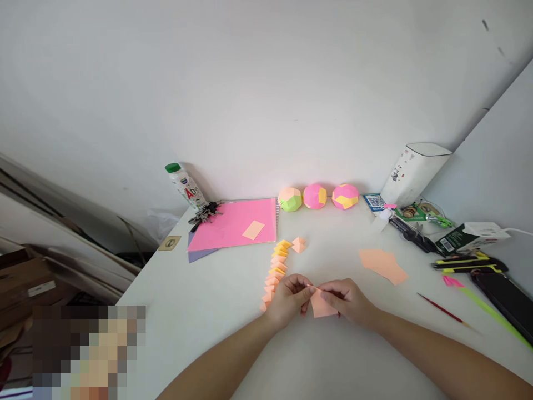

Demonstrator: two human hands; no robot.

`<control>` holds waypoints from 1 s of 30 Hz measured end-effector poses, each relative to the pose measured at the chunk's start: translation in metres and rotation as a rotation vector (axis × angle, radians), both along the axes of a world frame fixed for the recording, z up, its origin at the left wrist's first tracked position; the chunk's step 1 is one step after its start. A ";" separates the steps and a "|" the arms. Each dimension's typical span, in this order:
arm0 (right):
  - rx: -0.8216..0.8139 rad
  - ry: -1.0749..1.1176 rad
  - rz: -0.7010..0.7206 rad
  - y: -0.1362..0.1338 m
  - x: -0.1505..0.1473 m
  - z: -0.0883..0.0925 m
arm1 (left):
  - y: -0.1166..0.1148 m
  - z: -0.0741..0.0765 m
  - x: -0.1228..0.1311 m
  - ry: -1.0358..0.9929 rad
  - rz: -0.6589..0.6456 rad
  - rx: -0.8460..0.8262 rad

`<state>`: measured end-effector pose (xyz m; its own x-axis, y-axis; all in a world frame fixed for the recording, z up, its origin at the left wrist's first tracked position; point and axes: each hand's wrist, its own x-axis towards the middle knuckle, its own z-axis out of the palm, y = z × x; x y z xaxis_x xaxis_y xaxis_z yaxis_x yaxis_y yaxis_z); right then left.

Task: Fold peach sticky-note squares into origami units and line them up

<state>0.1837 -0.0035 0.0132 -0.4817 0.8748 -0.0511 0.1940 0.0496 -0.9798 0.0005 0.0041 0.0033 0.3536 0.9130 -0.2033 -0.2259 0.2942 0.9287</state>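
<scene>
A small peach paper sheet [323,306] is held up over the white table between both hands. My left hand [288,300] pinches its upper left corner between thumb and fingers. On the other side my right hand [347,300] grips the upper right part, thumb lying across the front. Just beyond my left hand runs a row of folded paper pieces [275,272], peach and yellow, partly hidden by that hand. One more folded peach piece [298,245] stands apart near the row's far end. Flat peach paper sheets [383,265] lie to the right.
Three faceted paper balls [315,196] sit along the wall. At the left are a pink pad [233,222], keys [205,215] and a white bottle [186,188]. A thin brush [443,309], a utility knife [468,263], a box [468,238] and a black phone-like object [503,303] crowd the right.
</scene>
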 end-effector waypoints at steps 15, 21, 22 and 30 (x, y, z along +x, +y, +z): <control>-0.014 -0.013 0.004 0.001 0.001 -0.001 | 0.000 -0.003 -0.001 0.011 -0.018 0.028; -0.015 -0.022 -0.012 0.001 0.001 -0.001 | 0.000 -0.004 -0.002 0.013 -0.017 0.027; -0.013 -0.020 -0.010 0.000 0.001 -0.002 | -0.001 -0.004 -0.002 0.009 -0.021 0.031; -0.005 -0.022 -0.018 0.000 0.000 -0.004 | -0.002 0.001 -0.002 -0.032 -0.006 0.020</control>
<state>0.1842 -0.0039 0.0095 -0.4644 0.8832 -0.0661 0.2162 0.0407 -0.9755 -0.0014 0.0023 0.0041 0.3650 0.9147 -0.1734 -0.2543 0.2771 0.9266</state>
